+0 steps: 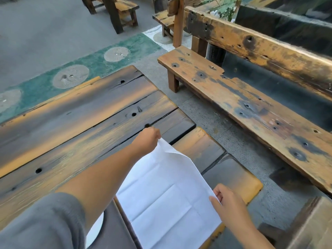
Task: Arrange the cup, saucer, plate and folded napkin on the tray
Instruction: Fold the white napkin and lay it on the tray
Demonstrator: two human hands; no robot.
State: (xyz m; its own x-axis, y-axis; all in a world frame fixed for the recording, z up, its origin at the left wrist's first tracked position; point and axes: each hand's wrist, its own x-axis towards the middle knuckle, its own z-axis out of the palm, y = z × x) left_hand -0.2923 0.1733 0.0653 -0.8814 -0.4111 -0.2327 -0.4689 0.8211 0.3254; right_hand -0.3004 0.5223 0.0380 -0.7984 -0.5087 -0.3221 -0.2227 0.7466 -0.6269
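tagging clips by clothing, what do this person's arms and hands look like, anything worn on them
Both hands are bare: no gloves, rings or watch show on the left hand or the right hand. The left arm wears a plain grey sleeve that ends near the elbow, leaving the forearm uncovered. No sleeve shows on the part of the right arm that is in view.

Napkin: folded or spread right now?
Spread. The napkin lies opened out as one sheet with fold creases showing. The left hand pinches its far corner and the right hand holds its near-right edge.
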